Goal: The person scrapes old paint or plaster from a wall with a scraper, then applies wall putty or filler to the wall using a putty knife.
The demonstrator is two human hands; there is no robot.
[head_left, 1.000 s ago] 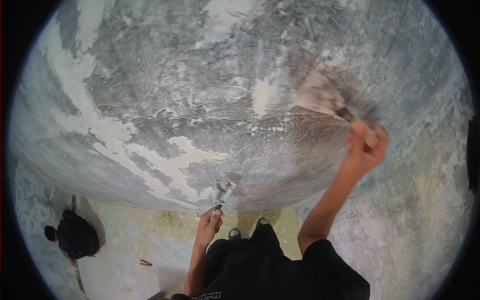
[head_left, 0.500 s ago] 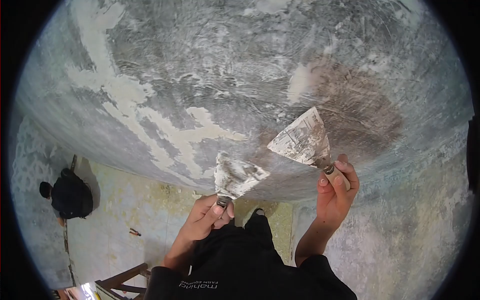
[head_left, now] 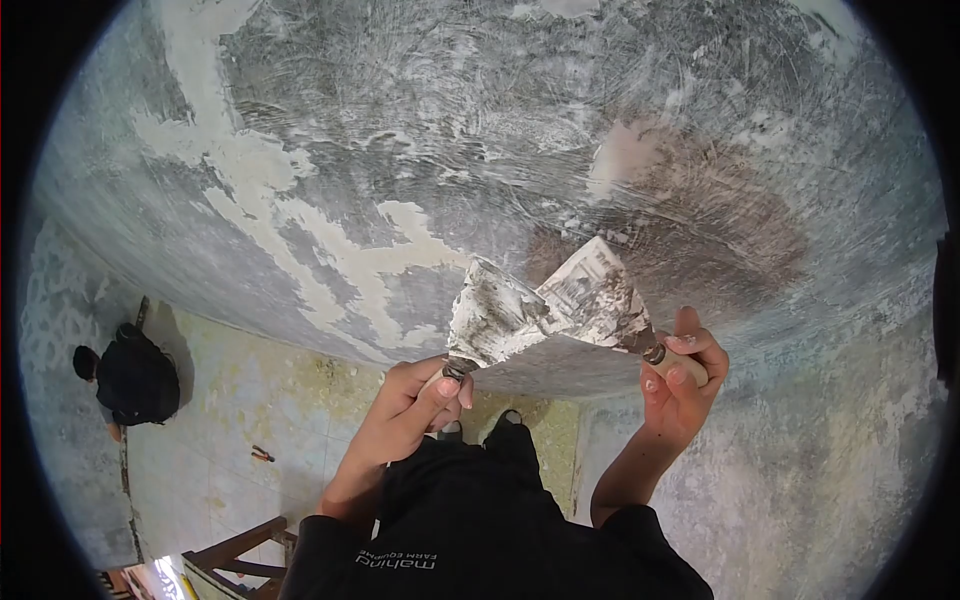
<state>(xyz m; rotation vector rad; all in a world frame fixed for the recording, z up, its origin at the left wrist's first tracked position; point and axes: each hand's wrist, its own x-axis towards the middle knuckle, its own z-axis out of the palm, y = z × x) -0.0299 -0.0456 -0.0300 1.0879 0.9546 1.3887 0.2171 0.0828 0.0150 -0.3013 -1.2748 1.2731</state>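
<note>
My left hand [head_left: 415,405] is closed around the handle of a putty knife [head_left: 490,312], whose broad blade is smeared with white and grey filler. In my right hand [head_left: 685,375] is a second putty knife [head_left: 600,298], gripped by its pale handle and also coated with filler. The two blades meet or overlap at their edges, in front of the grey wall [head_left: 420,90]. Whether they actually touch is hard to tell. White filler patches [head_left: 260,170] spread over the wall to the left, and a smaller pale patch [head_left: 622,155] lies above the right knife.
At the far left another person [head_left: 140,375] in dark clothing crouches by the side wall. Pliers [head_left: 262,454] lie on the stained floor [head_left: 230,400]. A wooden piece of furniture [head_left: 235,550] stands at the lower left. To the right is another mottled wall [head_left: 790,460].
The two knives have come together: the left one moved right and up, the right one tilted left and lowered slightly. Both were apart before. My grip on each stays.
</note>
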